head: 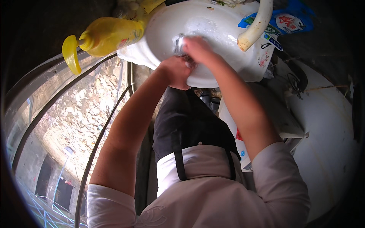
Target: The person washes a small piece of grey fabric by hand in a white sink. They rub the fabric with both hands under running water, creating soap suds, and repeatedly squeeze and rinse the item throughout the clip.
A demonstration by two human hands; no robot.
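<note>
A white ceramic washbasin (228, 59) lies before me, with foamy water (202, 25) in its far part. Over its near left side my two hands are close together. My right hand (198, 48) is blurred and closed on a wet, whitish-grey cloth-like item (178, 45). Just nearer to me, my left hand (175, 72) has its fingers curled inward at the basin's near rim; a wet, reddish-dark part shows between the hands. What the left fingers hold is hidden, and the item's exact kind cannot be told.
A yellow pump bottle (111, 35) stands at the basin's left. Right of the basin are a white curved pipe (255, 27), a blue packet (291, 22) and a toothpaste-like tube (273, 42). A window frame (99, 136) runs along my left, and a white box (242, 148) lies low on my right.
</note>
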